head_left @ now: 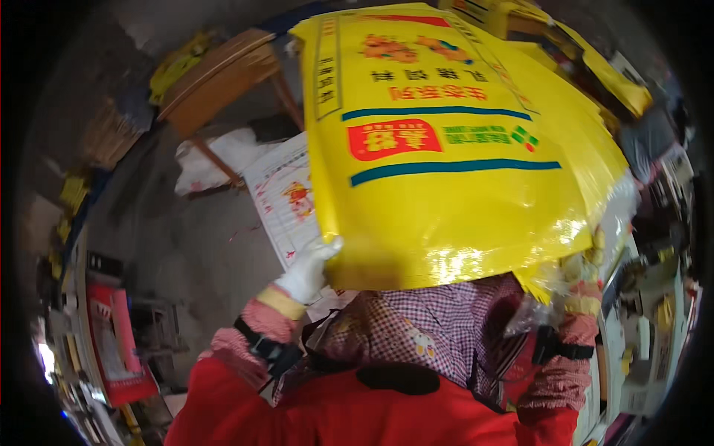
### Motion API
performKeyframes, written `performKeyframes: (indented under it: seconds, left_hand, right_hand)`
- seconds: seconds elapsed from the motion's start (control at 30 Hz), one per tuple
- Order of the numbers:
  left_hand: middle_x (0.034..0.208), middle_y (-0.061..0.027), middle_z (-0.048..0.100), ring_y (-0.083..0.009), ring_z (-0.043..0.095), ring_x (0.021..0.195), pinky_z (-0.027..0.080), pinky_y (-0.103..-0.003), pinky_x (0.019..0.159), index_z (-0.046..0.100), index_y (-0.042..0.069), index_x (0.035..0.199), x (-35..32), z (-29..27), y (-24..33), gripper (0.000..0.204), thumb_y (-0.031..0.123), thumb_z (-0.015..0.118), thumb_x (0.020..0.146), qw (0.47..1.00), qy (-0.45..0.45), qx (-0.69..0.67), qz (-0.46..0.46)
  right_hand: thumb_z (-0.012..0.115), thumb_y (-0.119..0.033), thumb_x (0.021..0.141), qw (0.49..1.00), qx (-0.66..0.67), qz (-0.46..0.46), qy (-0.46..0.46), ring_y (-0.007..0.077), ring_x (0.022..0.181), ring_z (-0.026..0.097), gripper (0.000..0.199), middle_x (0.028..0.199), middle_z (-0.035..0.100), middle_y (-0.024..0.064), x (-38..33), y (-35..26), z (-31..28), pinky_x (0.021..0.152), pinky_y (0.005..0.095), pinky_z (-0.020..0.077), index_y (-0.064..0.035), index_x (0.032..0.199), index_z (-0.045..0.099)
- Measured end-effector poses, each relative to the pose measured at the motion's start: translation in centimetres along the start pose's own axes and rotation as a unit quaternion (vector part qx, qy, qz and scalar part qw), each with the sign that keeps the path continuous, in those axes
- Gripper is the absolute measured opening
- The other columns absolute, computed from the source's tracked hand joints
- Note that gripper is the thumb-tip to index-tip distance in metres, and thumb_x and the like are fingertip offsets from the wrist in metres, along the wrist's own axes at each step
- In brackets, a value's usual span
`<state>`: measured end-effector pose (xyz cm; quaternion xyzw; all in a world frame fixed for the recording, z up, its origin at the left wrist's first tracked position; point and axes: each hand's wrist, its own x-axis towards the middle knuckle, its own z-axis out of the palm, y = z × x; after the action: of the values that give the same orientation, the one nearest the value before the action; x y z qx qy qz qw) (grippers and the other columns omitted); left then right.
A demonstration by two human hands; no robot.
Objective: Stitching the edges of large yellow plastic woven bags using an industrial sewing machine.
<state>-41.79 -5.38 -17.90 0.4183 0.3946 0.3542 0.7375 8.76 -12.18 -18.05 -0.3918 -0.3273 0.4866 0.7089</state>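
Bags (446,215) with slick faces, a firm left hold and a crowded right side

The glossy yellow bags fill the upper middle of the frame, spread flat above the checked apron (409,316); several layers seem to show along their right edge. At their lower left corner, the white-gloved left hand (305,271) is closed on the edge, thumb lying over the top face and fingers tucked out of sight. The right hand (584,267) is at the lower right edge, blurred and partly behind clear plastic (532,316); I cannot tell how far its fingers are bent or whether they have hold of anything.

The likeliest trouble is slipping: smooth film against a glove gives little friction, and loose layers could fan apart if only the outer ones are pinched. The broad panel may also sag or fold between the hands, since both are at the near edge. The crumpled plastic could catch on the right fingers or be dragged along.

Room is tightest at the right, where pale boxes or shelving (613,357) come close to the right forearm, and at the upper right, where more yellow material (595,63) lies near the far corner. The wooden table (223,70) at upper left limits a swing that way. The widest space is the grey floor (171,253) left of centre, bordered by a printed white sheet (279,186) just beside the left edge.
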Motion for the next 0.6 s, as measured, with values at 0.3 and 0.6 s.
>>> performKeyframes:
  seconds: [0.3, 0.6]
  left_hand:
    - [0.095, -0.0069, 0.060, -0.0154, 0.056, 0.086, 0.044, -0.028, 0.077, 0.053, 0.000, 0.108, -5.1, -13.9, -11.2, 0.025, 0.011, 0.051, 0.085, 0.884, 0.366, 0.290, -0.001]
    - [0.090, -0.0140, 0.062, -0.0244, 0.060, 0.082, 0.044, -0.032, 0.075, 0.055, 0.001, 0.099, -12.9, -17.9, -20.1, 0.020, 0.015, 0.054, 0.085, 0.763, 0.524, 0.347, -0.151]
  right_hand:
    - [0.039, -0.032, 0.094, 0.964, -0.262, 0.027, -0.031, 0.0129, 0.088, 0.057, 0.038, 0.097, 0.059, 0.0079, -4.7, 4.0, 11.8, 0.073, 0.0247, 0.0477, 0.0013, 0.108, 0.053]
    - [0.054, -0.026, 0.088, 0.947, 0.156, 0.270, 0.078, 0.0211, 0.105, 0.052, 0.042, 0.119, 0.052, 0.0080, -3.7, 18.1, 14.4, 0.090, 0.0360, 0.0454, -0.0052, 0.123, 0.045]
